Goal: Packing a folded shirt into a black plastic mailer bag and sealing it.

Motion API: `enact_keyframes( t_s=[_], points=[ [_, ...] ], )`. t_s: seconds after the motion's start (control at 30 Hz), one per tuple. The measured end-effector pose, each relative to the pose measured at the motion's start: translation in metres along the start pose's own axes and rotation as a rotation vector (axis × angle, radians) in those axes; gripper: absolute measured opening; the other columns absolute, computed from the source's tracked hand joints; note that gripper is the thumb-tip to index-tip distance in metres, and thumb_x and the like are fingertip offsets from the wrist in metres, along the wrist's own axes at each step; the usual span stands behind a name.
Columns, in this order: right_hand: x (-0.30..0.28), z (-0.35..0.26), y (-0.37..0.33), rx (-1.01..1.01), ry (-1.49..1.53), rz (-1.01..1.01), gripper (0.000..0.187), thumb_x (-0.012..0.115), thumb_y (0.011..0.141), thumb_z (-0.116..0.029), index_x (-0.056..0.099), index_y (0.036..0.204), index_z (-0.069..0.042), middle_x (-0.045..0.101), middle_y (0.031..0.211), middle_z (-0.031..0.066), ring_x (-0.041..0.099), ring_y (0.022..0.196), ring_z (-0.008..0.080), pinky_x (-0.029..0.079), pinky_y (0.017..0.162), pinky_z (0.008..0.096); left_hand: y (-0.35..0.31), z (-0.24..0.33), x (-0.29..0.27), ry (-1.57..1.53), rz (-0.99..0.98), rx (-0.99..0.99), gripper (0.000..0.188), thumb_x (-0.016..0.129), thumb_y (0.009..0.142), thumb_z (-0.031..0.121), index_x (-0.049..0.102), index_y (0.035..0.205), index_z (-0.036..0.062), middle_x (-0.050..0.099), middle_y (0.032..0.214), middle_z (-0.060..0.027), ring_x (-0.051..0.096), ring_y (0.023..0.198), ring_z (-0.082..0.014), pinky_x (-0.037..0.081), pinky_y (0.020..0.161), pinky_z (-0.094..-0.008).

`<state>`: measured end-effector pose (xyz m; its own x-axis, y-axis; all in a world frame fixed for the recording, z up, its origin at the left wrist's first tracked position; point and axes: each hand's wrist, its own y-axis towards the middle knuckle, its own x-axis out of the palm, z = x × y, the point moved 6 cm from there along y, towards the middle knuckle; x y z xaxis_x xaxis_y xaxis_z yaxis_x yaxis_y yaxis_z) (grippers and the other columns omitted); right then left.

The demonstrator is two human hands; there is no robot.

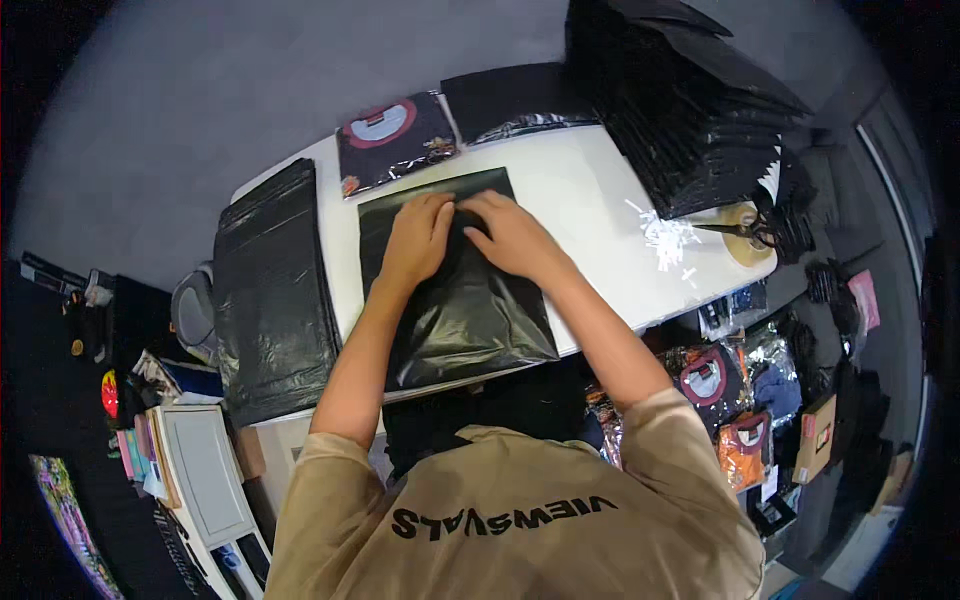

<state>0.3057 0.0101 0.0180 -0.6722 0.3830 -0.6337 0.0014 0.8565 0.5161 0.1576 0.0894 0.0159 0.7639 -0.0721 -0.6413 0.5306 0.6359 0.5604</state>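
A black plastic mailing bag lies flat on the white table in front of me, its surface creased and shiny toward my body. Both hands rest on its far part, close together. My left hand lies on the bag with its fingers stretched toward the middle. Just right of it, my right hand touches the same bag, thumb held apart from the fingers. Neither hand visibly grasps anything. Beyond the bag sits a dark folded shirt in clear plastic, with a pink-red collar.
On the white table, a stack of black bags lies left, and another black package at the back. A tall black stack rises at the far right. Nearby are white paper strips, scissors and a tape roll.
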Motion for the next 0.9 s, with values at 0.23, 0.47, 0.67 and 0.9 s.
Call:
enact_keyframes(
  t_s=[0.23, 0.47, 0.67, 0.9],
  points=[
    [0.102, 0.051, 0.040, 0.123, -0.382, -0.346, 0.064, 0.049, 0.105, -0.029, 0.040, 0.164, -0.006, 0.035, 0.173, 0.0160, 0.034, 0.159, 0.0335, 0.026, 0.130, 0.0536, 0.003, -0.060, 0.043, 0.144, -0.263, -0.202, 0.073, 0.041, 0.112, 0.049, 0.036, 0.164, -0.0018, 0.048, 0.162, -0.0254, 0.041, 0.153, -0.0453, 0.026, 0.128, -0.0606],
    [0.074, 0.073, 0.026, 0.251, -0.474, -0.401, 0.075, 0.047, 0.109, -0.053, 0.034, 0.168, -0.009, 0.027, 0.178, 0.0092, 0.021, 0.165, 0.0291, 0.015, 0.134, 0.0518, -0.023, -0.091, 0.003, 0.250, -0.191, -0.323, 0.079, 0.047, 0.109, 0.056, 0.041, 0.162, -0.0030, 0.046, 0.165, -0.0224, 0.036, 0.157, -0.0408, 0.023, 0.130, -0.0561],
    [0.050, 0.087, 0.019, 0.286, -0.597, -0.400, 0.071, 0.041, 0.111, -0.053, 0.031, 0.170, -0.016, 0.025, 0.179, 0.0040, 0.020, 0.166, 0.0264, 0.015, 0.134, 0.0531, -0.042, -0.114, -0.015, 0.455, -0.234, -0.349, 0.082, 0.042, 0.109, 0.060, 0.034, 0.167, 0.0011, 0.035, 0.174, -0.0161, 0.027, 0.163, -0.0333, 0.016, 0.133, -0.0532],
    [0.035, 0.098, 0.020, 0.322, -0.631, -0.456, 0.073, 0.041, 0.111, -0.054, 0.032, 0.169, -0.010, 0.024, 0.179, 0.0084, 0.022, 0.165, 0.0299, 0.020, 0.133, 0.0545, -0.045, -0.129, -0.031, 0.587, -0.262, -0.387, 0.082, 0.047, 0.108, 0.058, 0.036, 0.166, 0.0008, 0.035, 0.173, -0.0187, 0.031, 0.161, -0.0374, 0.022, 0.131, -0.0574]
  ],
)
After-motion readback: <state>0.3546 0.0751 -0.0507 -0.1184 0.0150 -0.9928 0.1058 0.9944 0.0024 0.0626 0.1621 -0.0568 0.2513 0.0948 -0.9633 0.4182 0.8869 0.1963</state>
